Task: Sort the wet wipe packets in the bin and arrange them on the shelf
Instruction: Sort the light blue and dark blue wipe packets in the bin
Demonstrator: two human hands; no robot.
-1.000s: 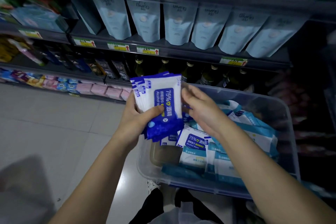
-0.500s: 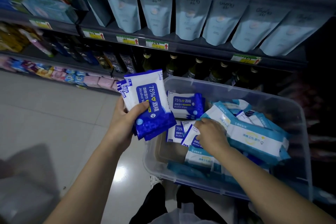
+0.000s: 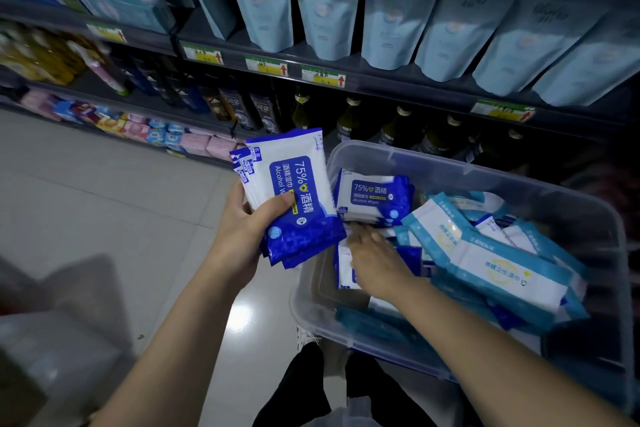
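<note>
Gripping a fanned stack of dark-blue-and-white alcohol wipe packets (image 3: 294, 198), the left hand (image 3: 242, 239) has its thumb pressed across the front packet and its fingers curled behind. The stack is upright, just outside the left end of the clear plastic bin (image 3: 450, 163), with its lower corner overlapping that rim. Open pale tiled floor (image 3: 104, 201) lies to the left.

The right hand (image 3: 377, 260) is inside the bin's left end, palm down over dark-blue packets. Its fingers point toward the far wall, but they are blurred, so I cannot tell whether they pinch anything. Beside the wrist, a bare patch of bin bottom shows along the left wall.

One dark-blue-and-white packet (image 3: 374, 198) leans near the bin's far left corner. A heap of light-blue-and-white wipe packets (image 3: 502, 270) fills the middle and right.

Beyond the far rim stands the dark metal shelf (image 3: 381, 80), with pale blue pouches (image 3: 325, 10) above and dark bottles (image 3: 398, 128) below.
</note>
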